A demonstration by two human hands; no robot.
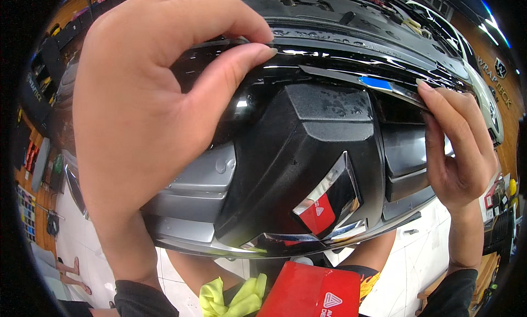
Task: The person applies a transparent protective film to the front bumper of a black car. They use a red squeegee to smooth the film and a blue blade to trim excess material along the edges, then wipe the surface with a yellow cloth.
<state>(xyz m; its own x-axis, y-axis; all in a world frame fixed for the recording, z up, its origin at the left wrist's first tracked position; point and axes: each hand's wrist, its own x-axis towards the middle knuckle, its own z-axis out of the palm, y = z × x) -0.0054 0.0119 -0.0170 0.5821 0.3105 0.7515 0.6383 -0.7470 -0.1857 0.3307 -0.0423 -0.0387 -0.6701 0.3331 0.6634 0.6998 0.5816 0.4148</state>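
The front of a dark car fills the middle of the view. Along the glossy black strip above its grille (274,158), my left hand (148,97) pinches thumb and forefinger together at what looks like the edge of a thin black film. Farther right, my right hand (461,136) is closed with its fingertips on the lifted edge of that glossy black film (403,92), which shows a blue reflection. Water drops lie on the grille and the upper edge. Between and below my hands sits a chrome emblem (354,180) that mirrors something red.
A red pouch (307,289) and a yellow-green cloth (233,298) are at my waist, close to the bumper. The engine bay (313,12) lies beyond the strip. Another car (483,92) stands at right. A person's legs (68,270) show at lower left.
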